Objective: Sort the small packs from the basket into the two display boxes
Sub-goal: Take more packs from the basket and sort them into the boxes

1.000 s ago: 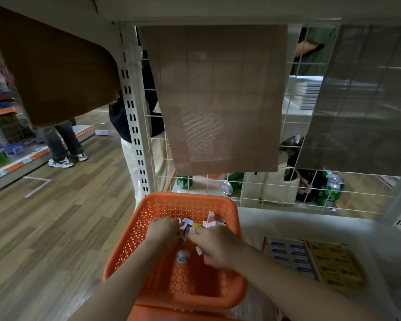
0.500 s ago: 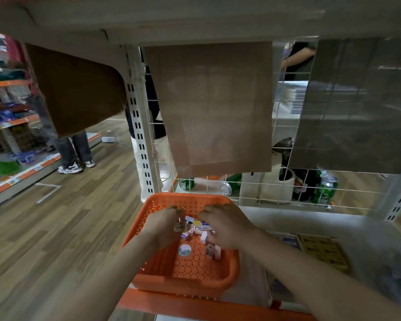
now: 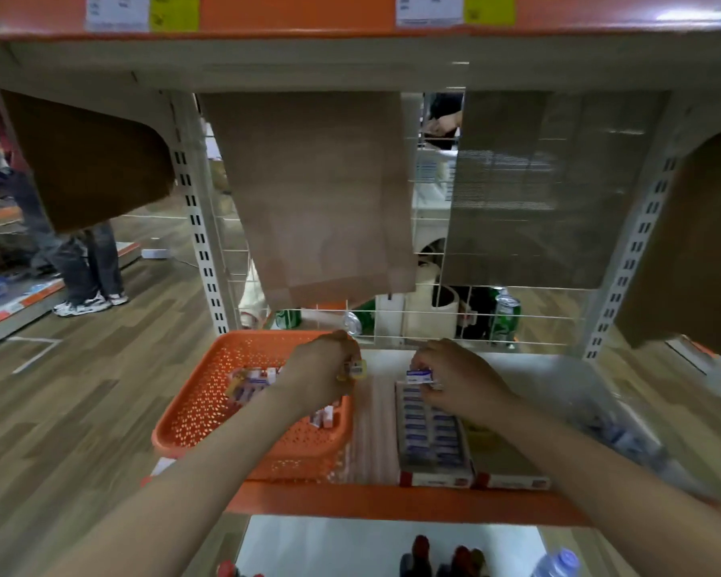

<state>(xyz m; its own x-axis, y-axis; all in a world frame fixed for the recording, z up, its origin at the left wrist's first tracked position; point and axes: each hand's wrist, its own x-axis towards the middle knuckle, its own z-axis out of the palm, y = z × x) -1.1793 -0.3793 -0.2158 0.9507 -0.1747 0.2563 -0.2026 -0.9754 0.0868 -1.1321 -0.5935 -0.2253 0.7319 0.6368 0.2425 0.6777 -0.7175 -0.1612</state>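
Orange basket (image 3: 192, 414): stands on the white shelf (image 3: 550, 381), at its left end, overhanging the shelf's orange front edge.

Loose small packs (image 3: 250, 383): one cluster lies in the basket's far half. A few more (image 3: 323, 416) lie against its right wall, partly hidden by the left forearm.

Left hand (image 3: 321, 368): above the basket's far right corner, fingers curled round a small yellow pack (image 3: 355, 369) that shows at the fingertips, clear of the basket floor.

Right hand (image 3: 458, 381): right of the basket, apart from it, pinching a small blue-and-white pack (image 3: 419, 376) between thumb and fingers.

First display box (image 3: 433, 478): just right of the basket, a strip of bare shelf between them, filled with rows of blue-and-white packs. The pinched pack is over its far end; contact with the rows cannot be told.

Second display box (image 3: 513, 481): touching the first on the side away from the basket. Its contents are mostly hidden by the right forearm.

Wire grid (image 3: 433, 326): behind the basket, with green cans (image 3: 506, 316) beyond it.
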